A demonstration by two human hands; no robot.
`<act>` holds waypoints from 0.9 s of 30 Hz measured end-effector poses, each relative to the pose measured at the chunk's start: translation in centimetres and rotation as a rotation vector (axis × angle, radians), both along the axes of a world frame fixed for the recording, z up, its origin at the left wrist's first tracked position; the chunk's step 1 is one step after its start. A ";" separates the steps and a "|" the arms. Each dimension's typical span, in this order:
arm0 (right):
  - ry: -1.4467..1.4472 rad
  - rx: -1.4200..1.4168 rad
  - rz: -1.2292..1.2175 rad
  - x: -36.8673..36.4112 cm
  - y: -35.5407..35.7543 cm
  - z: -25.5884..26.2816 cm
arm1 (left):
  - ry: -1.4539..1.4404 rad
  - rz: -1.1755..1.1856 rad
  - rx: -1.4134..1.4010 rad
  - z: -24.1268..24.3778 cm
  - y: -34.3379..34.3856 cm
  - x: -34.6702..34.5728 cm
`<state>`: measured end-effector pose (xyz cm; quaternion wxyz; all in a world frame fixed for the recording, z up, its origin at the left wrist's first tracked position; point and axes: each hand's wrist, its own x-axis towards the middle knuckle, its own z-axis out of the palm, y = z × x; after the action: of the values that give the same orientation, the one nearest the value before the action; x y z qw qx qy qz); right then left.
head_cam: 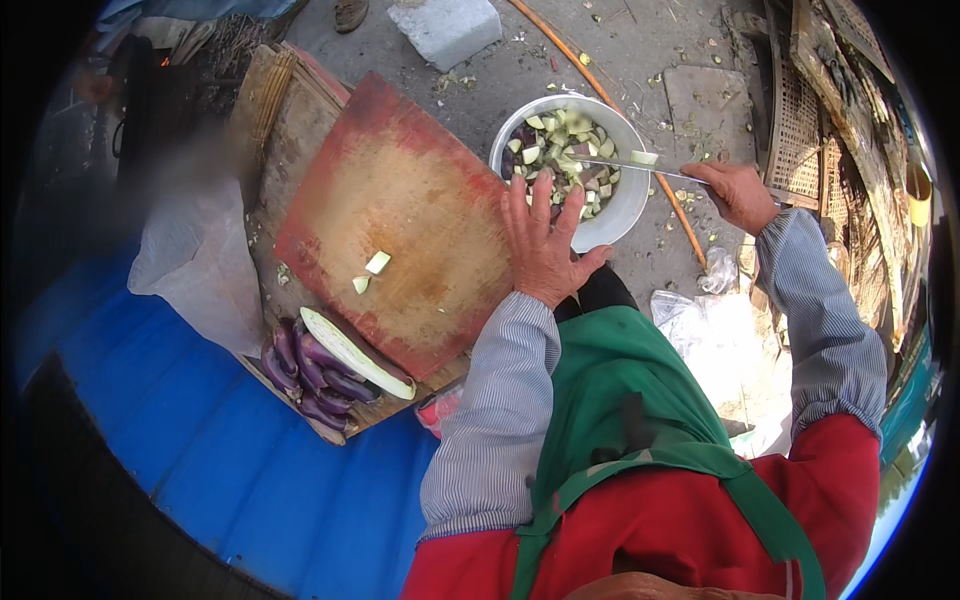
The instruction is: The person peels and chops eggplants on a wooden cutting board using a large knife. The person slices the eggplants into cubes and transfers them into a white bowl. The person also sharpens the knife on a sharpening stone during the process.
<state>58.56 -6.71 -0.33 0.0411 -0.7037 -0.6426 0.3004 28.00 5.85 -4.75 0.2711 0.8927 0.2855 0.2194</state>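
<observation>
My right hand (739,193) grips the handle of a kitchen knife (637,163), its blade reaching over a round metal basin (636,214). Chopped eggplant pieces (559,139) lie in the basin, and one pale piece (643,157) sits against the blade. Fingers apart, my left hand (551,244) is between the basin's near rim and the right edge of a worn red cutting board (420,195). It holds nothing that I can see. Two small cut pieces (379,262) rest on the board. Below it are several whole purple eggplants (326,375) and a halved eggplant (358,352), cut face showing.
The board lies on a wooden table (281,157) with a plastic bag (199,262) at its left. Blue corrugated sheeting (247,450) runs below. On the ground are a concrete block (448,30) and an orange pole (577,60). Woven panels and old boards (847,150) stand right.
</observation>
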 end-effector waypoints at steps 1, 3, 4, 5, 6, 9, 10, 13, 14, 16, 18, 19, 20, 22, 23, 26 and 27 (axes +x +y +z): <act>0.025 -0.001 -0.036 0.1 -1.4 -0.1 | 0.013 0.126 0.021 0.3 0.7 -2.0; 0.086 -0.026 -0.123 -0.4 -2.6 -0.4 | 0.125 0.378 0.109 -0.7 3.0 -8.2; 0.118 -0.057 -0.172 -1.2 -3.4 -0.3 | 0.212 0.503 0.137 -0.5 4.3 -11.2; 0.143 -0.086 -0.220 -1.8 -4.1 -0.3 | 0.248 0.641 0.110 -1.0 5.2 -14.1; 0.229 0.001 -0.260 -2.2 -5.2 -1.7 | 0.246 0.825 0.045 -2.5 6.0 -17.0; 0.410 -0.230 -0.421 -3.8 -5.9 -2.5 | 0.278 0.943 -0.128 -4.4 7.1 -20.2; 0.501 -0.265 -0.489 -4.5 -6.0 -2.6 | 0.218 0.847 -0.109 -4.8 6.4 -19.4; 0.674 -0.344 -0.670 -6.7 -6.4 -2.4 | 0.183 0.549 0.018 -5.1 5.4 -13.9; 0.708 -0.375 -0.722 -7.2 -6.5 -2.3 | 0.170 0.440 0.043 -5.0 4.6 -12.0; 0.786 -0.432 -0.833 -8.1 -5.8 -1.3 | 0.124 0.296 0.045 -4.7 2.8 -8.3; 0.826 -0.428 -0.855 -8.5 -6.0 -1.4 | 0.068 0.220 -0.002 -3.6 1.0 -5.4; 0.848 -0.425 -0.871 -8.7 -6.4 -1.7 | 0.040 0.171 -0.022 -3.3 0.3 -4.3; 0.871 -0.402 -0.853 -8.8 -6.7 -1.9 | 0.042 0.139 -0.049 -3.3 -0.7 -3.4; 0.969 -0.416 -0.937 -9.1 -7.0 -1.9 | -0.044 0.076 -0.158 -2.5 -1.8 -1.8; 1.018 -0.423 -0.978 -9.3 -7.2 -1.8 | -0.116 0.057 -0.220 -2.1 -2.3 -1.1; 1.159 -0.391 -1.114 -10.6 -6.9 -0.6 | -0.429 0.127 -0.668 -0.4 -4.6 1.1; 1.197 -0.400 -1.142 -11.0 -6.7 -0.3 | -0.550 0.149 -0.991 -0.1 -5.0 1.8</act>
<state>47.58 -13.43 -0.60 0.3942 -0.6363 0.0065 0.6631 29.82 0.84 -4.89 0.7053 0.5465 0.3354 0.3023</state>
